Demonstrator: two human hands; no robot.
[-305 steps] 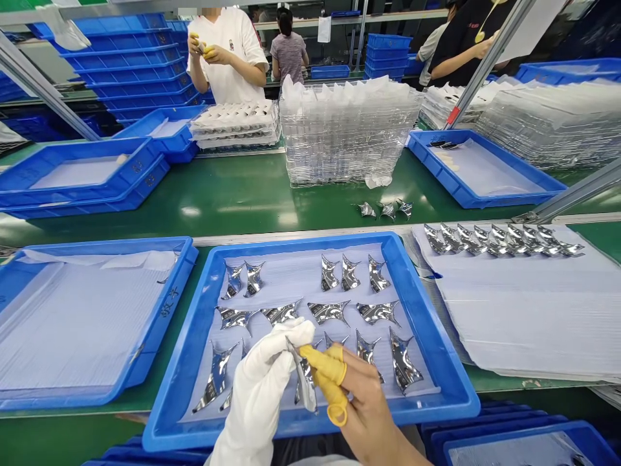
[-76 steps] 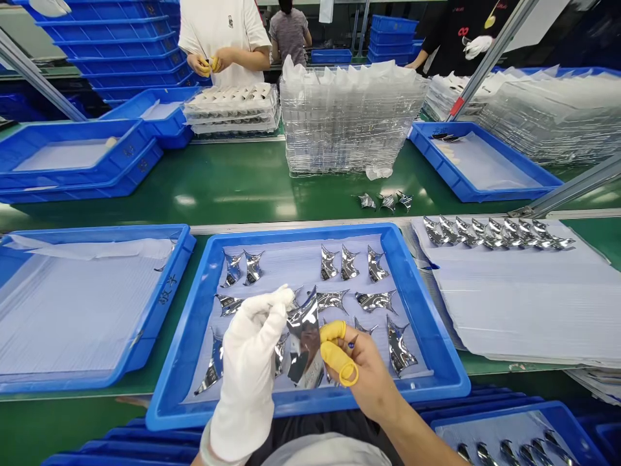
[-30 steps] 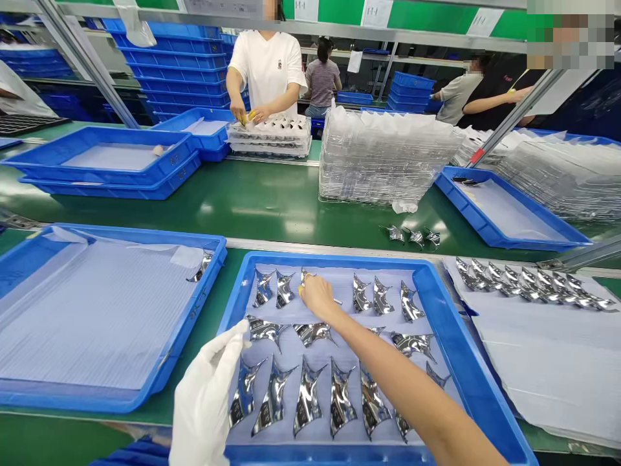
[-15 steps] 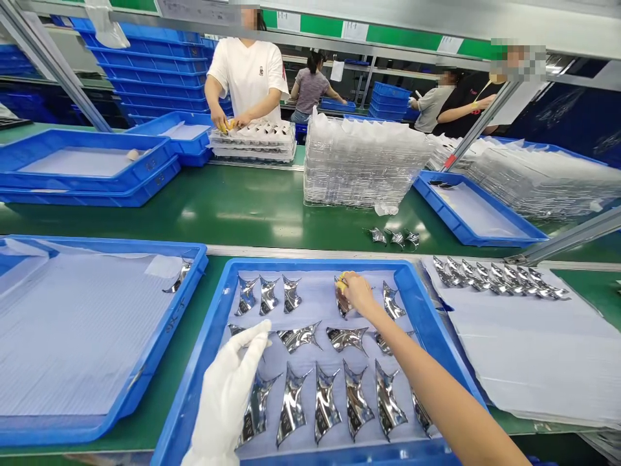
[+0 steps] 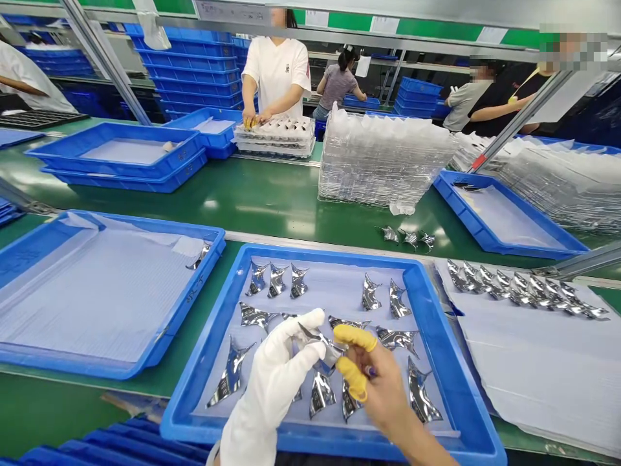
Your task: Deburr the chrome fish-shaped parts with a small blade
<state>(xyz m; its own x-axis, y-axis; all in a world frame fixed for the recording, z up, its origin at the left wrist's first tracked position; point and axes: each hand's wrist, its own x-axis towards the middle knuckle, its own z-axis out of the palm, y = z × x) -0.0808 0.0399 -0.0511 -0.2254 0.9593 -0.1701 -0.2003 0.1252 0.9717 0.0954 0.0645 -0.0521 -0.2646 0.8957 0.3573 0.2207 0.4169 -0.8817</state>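
My left hand [image 5: 272,382] in a white cotton glove pinches a mirror-bright curved metal piece [image 5: 320,343] by its edge. My right hand [image 5: 376,385], bare with yellow finger cots, sits just right of that piece, with a small purple-tipped tool [image 5: 369,371] between its fingers. Both hands hover over the near half of a blue plastic tray [image 5: 334,254] lined with a pale sheet. Several similar shiny pieces lie in rows on the liner, such as one [image 5: 230,375] left of my glove. My hands hide some of the pieces.
To the left stands a lined blue tray [image 5: 111,310] holding one shiny piece. To the right, a white corrugated sheet [image 5: 533,362] carries a row of pieces. A stack of clear plastic trays [image 5: 383,158] stands across the green belt, where a co-worker [image 5: 276,81] handles a white tray stack.
My right hand has come back from the far side of the tray to meet my left hand. The gloved hand has risen and now shows a shiny piece in its fingers.
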